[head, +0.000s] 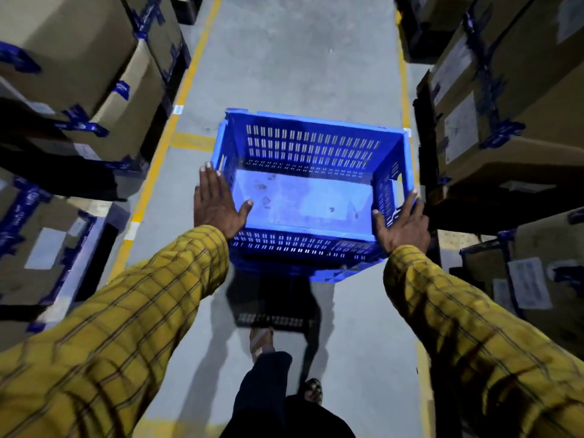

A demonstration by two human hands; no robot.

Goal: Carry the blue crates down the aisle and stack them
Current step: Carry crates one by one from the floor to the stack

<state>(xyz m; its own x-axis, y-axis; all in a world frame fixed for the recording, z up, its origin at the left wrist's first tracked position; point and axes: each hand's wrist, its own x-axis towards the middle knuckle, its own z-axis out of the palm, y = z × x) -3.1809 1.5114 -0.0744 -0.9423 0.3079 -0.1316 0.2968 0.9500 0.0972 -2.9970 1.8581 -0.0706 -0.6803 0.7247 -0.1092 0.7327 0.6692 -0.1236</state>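
Blue crate (311,191) is carried above a grey aisle floor (284,58) edged by yellow lines (164,134), with stacked cardboard boxes (79,58) close on both sides and open floor ahead. Both arms reach forward in yellow checked sleeves (126,311). Left hand (216,203) and right hand (401,224) lie flat, fingers straight, pressed against the crate's left and right walls, so it sits between them.

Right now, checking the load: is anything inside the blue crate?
No, the blue crate shows only its bare, scuffed floor between the two hands.
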